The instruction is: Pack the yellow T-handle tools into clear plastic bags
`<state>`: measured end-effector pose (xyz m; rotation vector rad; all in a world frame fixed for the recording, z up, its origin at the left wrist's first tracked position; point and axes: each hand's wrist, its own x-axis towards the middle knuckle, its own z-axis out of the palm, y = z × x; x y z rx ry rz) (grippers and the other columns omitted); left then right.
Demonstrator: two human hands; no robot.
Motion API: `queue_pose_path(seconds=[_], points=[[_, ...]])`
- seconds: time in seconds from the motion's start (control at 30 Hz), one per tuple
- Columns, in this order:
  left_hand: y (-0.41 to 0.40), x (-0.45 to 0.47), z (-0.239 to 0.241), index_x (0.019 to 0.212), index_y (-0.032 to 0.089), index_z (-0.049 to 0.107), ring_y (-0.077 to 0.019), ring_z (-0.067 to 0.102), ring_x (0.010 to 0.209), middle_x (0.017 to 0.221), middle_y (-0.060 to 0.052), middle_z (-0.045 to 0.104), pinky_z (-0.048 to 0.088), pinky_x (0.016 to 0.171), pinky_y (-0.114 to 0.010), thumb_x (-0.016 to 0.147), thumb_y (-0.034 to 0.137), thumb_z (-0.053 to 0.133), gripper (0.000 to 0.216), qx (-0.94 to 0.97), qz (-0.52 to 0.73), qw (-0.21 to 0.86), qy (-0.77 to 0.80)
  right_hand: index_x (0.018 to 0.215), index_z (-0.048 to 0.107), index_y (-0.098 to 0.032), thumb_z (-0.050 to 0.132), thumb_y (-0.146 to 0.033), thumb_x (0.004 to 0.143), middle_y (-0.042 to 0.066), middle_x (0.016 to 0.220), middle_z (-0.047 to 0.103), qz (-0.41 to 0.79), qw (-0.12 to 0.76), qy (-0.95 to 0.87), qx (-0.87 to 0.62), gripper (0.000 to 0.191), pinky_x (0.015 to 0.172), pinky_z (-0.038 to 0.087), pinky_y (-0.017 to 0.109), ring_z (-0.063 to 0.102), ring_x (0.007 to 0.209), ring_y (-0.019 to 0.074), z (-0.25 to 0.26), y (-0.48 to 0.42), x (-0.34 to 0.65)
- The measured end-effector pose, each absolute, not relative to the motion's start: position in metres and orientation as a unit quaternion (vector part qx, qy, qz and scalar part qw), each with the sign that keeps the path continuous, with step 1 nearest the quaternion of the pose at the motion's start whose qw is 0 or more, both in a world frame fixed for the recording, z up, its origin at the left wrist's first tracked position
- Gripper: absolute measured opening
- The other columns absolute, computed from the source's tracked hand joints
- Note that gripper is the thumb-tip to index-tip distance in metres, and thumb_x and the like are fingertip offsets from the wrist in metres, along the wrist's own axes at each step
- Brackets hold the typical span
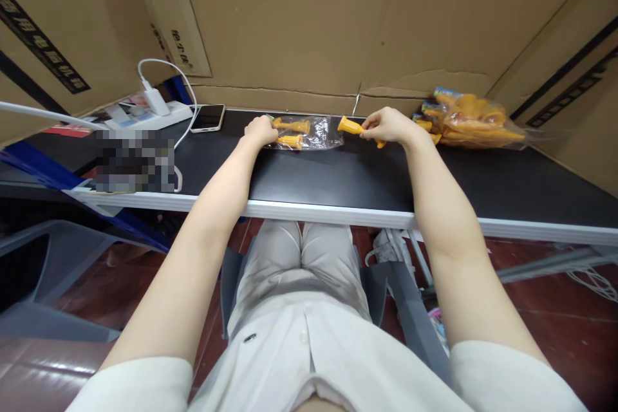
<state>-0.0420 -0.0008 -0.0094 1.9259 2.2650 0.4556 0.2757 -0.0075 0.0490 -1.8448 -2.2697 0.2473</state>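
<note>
My left hand (261, 132) is closed on the left end of a transparent plastic bag (328, 132) lying on the black tabletop. Inside the bag are orange-yellow plastic pieces (291, 141), ribbed and flared at the end. To the right of the bag's end, my right hand (386, 125) pinches a similar orange-yellow plastic piece (350, 125), held just above the table and pointing left. Another bit of orange-yellow plastic (380, 143) shows below the right fingers; whether it belongs to the same piece I cannot tell.
Filled bags of orange-yellow plastic parts (477, 122) lie at the right. To the left are a phone (207, 118), a white power strip (171, 117) with a charger and cable, and a blurred-out patch (135, 161). Cardboard walls (299, 26) enclose the black table (328, 180).
</note>
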Motion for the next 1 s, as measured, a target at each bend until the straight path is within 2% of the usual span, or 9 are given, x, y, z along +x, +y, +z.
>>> queue_pose_path(seconds=[0.1,0.23,0.33,0.47,0.67,0.87,1.0], points=[[-0.005,-0.039,-0.007,0.131,0.017,0.079,-0.0335,0.068,0.135,0.14,-0.019,0.076,0.053,0.112,-0.035,0.096,0.022,0.058,0.041,0.644,0.158,0.071,0.745,0.119,0.088,-0.018,0.08,-0.026,0.095,0.009,0.102,0.084,0.067,0.109,-0.786,-0.605,0.026,0.085,0.061,0.033,0.078,0.09,0.0252,0.046,-0.005,0.271],[-0.001,-0.028,-0.014,0.133,0.014,0.077,-0.0337,0.06,0.145,0.156,-0.02,0.063,0.045,0.124,-0.038,0.105,0.028,0.05,0.041,0.66,0.199,0.026,0.724,0.124,0.089,-0.02,0.082,-0.031,0.096,0.009,0.106,0.085,0.037,0.069,-0.802,-0.592,0.031,0.091,0.058,0.034,0.078,0.1,0.0284,0.037,0.001,0.261],[0.011,-0.02,-0.024,0.146,0.014,0.071,-0.031,0.051,0.156,0.167,-0.018,0.055,0.034,0.133,-0.038,0.11,0.032,0.043,0.049,0.709,0.216,0.021,0.671,0.125,0.089,-0.026,0.081,-0.035,0.097,0.006,0.109,0.086,0.014,0.046,-0.81,-0.585,0.031,0.09,0.057,0.033,0.078,0.104,0.028,0.03,0.002,0.252],[0.024,-0.014,-0.032,0.161,0.011,0.06,-0.0243,0.039,0.167,0.178,-0.015,0.046,0.024,0.137,-0.032,0.114,0.03,0.032,0.058,0.756,0.172,0.072,0.628,0.131,0.087,-0.029,0.073,-0.035,0.103,0.007,0.121,0.085,-0.038,0.034,-0.809,-0.585,0.032,0.094,0.057,0.034,0.076,0.119,0.031,0.023,-0.002,0.239],[0.022,-0.012,-0.032,0.144,0.009,0.074,-0.0237,0.061,0.15,0.159,-0.015,0.068,0.041,0.126,-0.027,0.114,0.029,0.033,0.055,0.773,0.193,0.095,0.597,0.134,0.084,-0.02,0.062,-0.039,0.11,0.017,0.132,0.08,-0.09,0.03,-0.794,-0.601,0.039,0.102,0.057,0.043,0.073,0.128,0.0388,0.016,-0.01,0.222],[0.016,-0.011,-0.03,0.139,0.009,0.078,-0.0261,0.068,0.142,0.152,-0.015,0.073,0.047,0.121,-0.03,0.113,0.031,0.037,0.054,0.763,0.217,0.117,0.597,0.138,0.079,-0.008,0.061,-0.037,0.11,0.027,0.137,0.075,-0.103,0.024,-0.787,-0.608,0.044,0.11,0.055,0.048,0.07,0.134,0.0439,0.014,-0.015,0.215],[0.015,-0.011,-0.029,0.134,0.012,0.081,-0.0277,0.07,0.139,0.148,-0.013,0.076,0.049,0.121,-0.033,0.112,0.033,0.039,0.052,0.763,0.219,0.122,0.595,0.138,0.08,-0.008,0.06,-0.037,0.111,0.028,0.137,0.076,-0.112,0.017,-0.787,-0.607,0.045,0.11,0.054,0.047,0.071,0.134,0.0433,0.017,-0.019,0.214]])
